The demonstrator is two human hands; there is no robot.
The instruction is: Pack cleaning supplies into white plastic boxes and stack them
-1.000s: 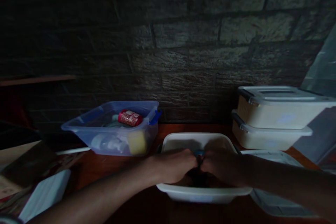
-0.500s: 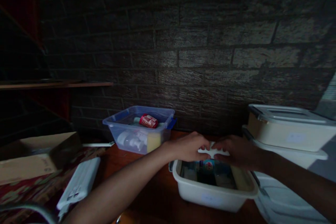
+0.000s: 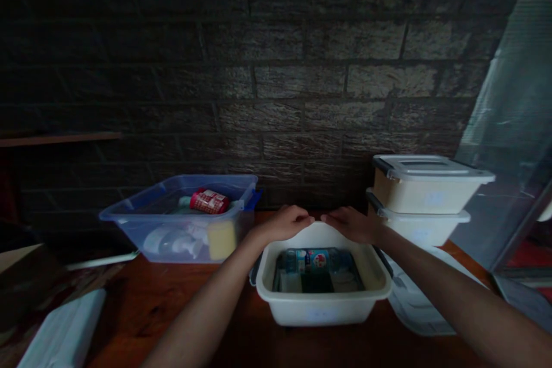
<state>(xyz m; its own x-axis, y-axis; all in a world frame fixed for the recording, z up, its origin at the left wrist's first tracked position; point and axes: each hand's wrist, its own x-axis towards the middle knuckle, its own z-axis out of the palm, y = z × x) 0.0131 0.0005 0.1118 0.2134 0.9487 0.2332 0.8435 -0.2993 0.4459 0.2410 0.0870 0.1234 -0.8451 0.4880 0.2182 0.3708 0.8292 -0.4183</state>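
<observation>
The left hand [image 3: 290, 223] and right hand [image 3: 352, 225] touched the far rim of a white rectangular plastic tub [image 3: 297, 306] beneath them; whether either grip was closed, I couldn't tell.

Your worktop [image 3: 149, 305] is reddish brown, your tub [image 3: 323, 311] off-white, its bottle [image 3: 318, 261] labelled in blue, red and white. Toward the back left corner sits a translucent blue bin [image 3: 135, 232] with a white-patterned red canister [image 3: 210, 201] and yellow block [image 3: 222, 239]; at back right, white boxes [image 3: 414, 198] with dark clips [image 3: 381, 167].
</observation>
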